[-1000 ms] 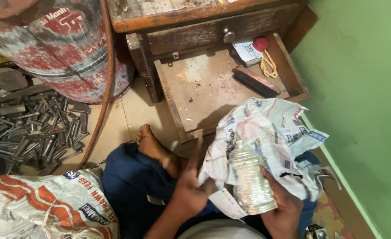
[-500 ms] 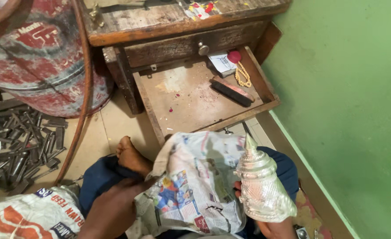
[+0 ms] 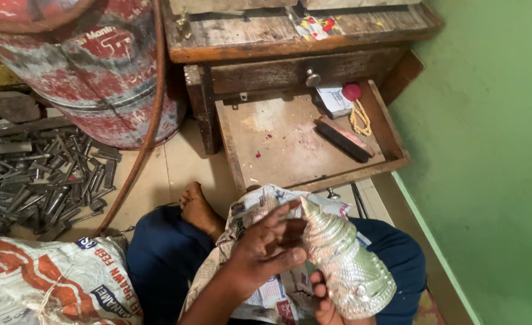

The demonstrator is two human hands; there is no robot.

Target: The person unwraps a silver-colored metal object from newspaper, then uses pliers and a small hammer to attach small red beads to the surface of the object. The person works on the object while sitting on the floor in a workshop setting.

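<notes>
The open drawer [image 3: 290, 141] lies ahead of the lap, under the wooden bench [image 3: 290, 36]. Metal punches [image 3: 43, 174] lie left, before the drum [image 3: 91, 72]; a printed sack [image 3: 49, 283] lies nearest left.
</notes>
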